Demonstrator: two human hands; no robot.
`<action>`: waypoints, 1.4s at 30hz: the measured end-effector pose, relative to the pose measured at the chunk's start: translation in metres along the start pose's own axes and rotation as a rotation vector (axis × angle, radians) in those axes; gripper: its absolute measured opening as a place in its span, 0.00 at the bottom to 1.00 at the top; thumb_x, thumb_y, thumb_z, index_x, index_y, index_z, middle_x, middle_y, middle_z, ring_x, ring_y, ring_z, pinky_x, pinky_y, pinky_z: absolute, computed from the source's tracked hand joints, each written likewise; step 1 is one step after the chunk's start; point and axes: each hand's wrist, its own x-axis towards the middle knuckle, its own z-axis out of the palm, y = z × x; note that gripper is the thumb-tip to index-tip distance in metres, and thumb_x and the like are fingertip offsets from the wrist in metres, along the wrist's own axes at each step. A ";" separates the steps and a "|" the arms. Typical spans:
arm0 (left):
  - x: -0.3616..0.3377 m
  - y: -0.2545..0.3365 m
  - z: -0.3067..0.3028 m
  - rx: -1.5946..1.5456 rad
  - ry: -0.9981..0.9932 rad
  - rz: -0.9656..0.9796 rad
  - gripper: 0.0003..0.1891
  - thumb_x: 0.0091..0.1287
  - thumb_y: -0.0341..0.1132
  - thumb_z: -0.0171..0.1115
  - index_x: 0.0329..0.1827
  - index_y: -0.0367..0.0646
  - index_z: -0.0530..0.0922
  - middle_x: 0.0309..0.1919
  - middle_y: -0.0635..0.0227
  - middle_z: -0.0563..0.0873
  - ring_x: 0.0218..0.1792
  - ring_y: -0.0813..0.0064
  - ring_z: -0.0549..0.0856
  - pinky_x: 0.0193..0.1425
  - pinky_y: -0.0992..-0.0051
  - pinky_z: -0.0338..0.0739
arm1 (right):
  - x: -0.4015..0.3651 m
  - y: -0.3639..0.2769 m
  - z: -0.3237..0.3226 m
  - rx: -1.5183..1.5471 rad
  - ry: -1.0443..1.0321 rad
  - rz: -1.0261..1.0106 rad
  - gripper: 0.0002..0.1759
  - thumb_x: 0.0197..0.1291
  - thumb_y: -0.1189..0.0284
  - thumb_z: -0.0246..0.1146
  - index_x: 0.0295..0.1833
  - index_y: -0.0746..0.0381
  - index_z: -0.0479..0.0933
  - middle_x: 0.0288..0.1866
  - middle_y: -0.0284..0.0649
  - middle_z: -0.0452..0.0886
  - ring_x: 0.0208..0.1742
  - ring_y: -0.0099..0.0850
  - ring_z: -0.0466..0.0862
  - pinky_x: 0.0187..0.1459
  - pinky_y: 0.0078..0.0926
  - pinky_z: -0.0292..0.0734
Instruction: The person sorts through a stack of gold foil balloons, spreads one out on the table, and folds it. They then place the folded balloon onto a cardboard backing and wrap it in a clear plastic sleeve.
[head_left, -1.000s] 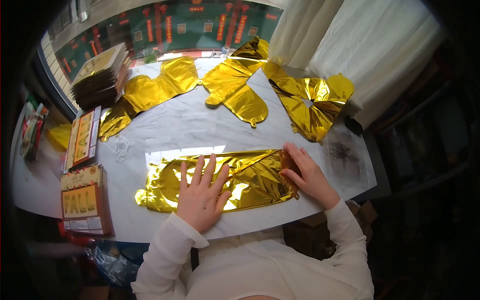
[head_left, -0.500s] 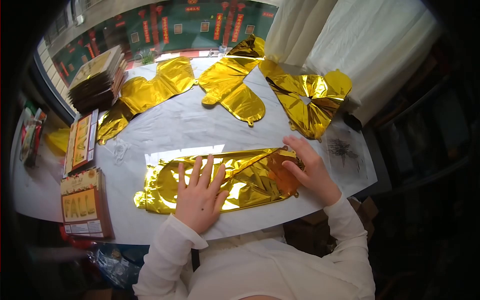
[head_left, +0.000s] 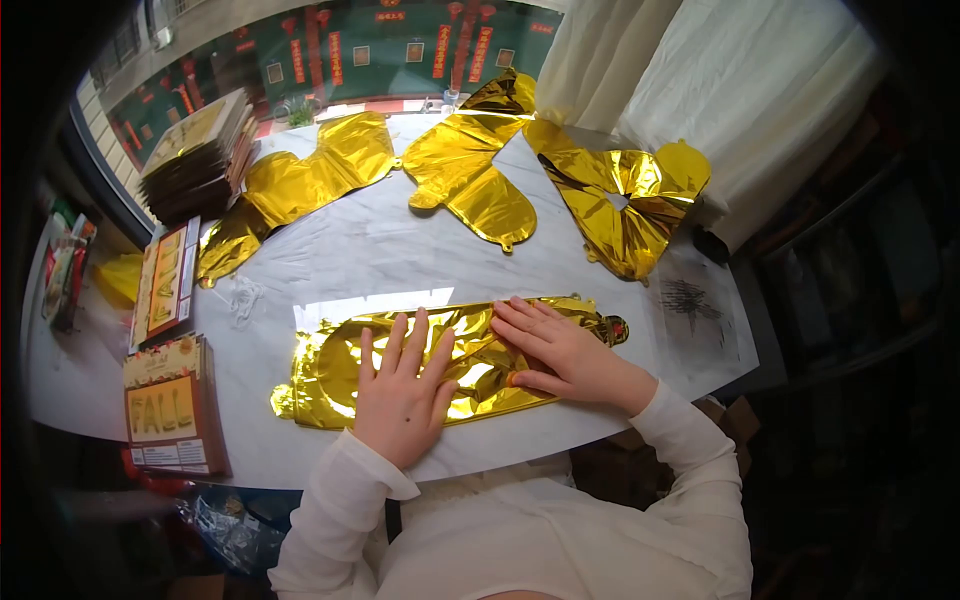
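Gold foil balloons [head_left: 465, 180] total four: one beneath two open hands [head_left: 405, 400], three higher on the marbled counter [head_left: 345, 255]; pale curtains [head_left: 740, 90], upper right.

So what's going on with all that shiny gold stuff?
A person in a white long-sleeved top has the left hand and the right hand spread on a long, flat piece of shiny gold foil. It lies on a white marbled table. Three more gold foil shapes are spread out farther back. Over on the left are printed packets that say FALL.
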 end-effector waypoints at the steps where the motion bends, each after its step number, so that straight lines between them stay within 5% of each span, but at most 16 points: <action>1: 0.000 0.000 0.000 -0.013 0.001 -0.003 0.31 0.76 0.47 0.62 0.81 0.50 0.72 0.83 0.49 0.67 0.83 0.47 0.65 0.85 0.36 0.48 | 0.000 0.001 0.000 0.001 -0.001 0.000 0.43 0.74 0.54 0.67 0.86 0.61 0.62 0.89 0.48 0.60 0.89 0.50 0.59 0.85 0.50 0.53; 16: -0.007 -0.012 -0.003 0.071 -0.028 -0.178 0.36 0.79 0.54 0.57 0.86 0.46 0.65 0.88 0.54 0.59 0.87 0.51 0.57 0.87 0.37 0.40 | 0.017 -0.015 -0.006 0.025 -0.033 0.084 0.41 0.78 0.51 0.61 0.85 0.64 0.61 0.89 0.52 0.58 0.89 0.50 0.58 0.86 0.49 0.52; 27: -0.009 -0.011 0.004 0.115 0.011 -0.201 0.37 0.77 0.54 0.58 0.86 0.48 0.65 0.87 0.57 0.61 0.88 0.53 0.56 0.78 0.19 0.36 | 0.043 -0.042 0.050 -0.169 0.118 0.031 0.44 0.81 0.48 0.53 0.86 0.70 0.55 0.89 0.57 0.54 0.90 0.50 0.55 0.86 0.49 0.48; 38: -0.011 -0.013 0.004 0.099 0.042 -0.186 0.35 0.78 0.53 0.56 0.85 0.47 0.66 0.87 0.55 0.61 0.87 0.53 0.57 0.79 0.20 0.33 | -0.015 0.005 0.023 -0.237 0.184 0.261 0.42 0.79 0.54 0.57 0.86 0.69 0.56 0.89 0.57 0.56 0.89 0.53 0.56 0.86 0.50 0.49; 42: -0.012 -0.019 -0.012 -0.204 0.105 -0.241 0.35 0.79 0.49 0.56 0.86 0.47 0.64 0.87 0.54 0.61 0.88 0.52 0.55 0.83 0.27 0.33 | -0.014 0.007 0.026 -0.239 0.199 0.258 0.42 0.78 0.54 0.57 0.85 0.69 0.57 0.88 0.57 0.57 0.89 0.53 0.57 0.86 0.50 0.50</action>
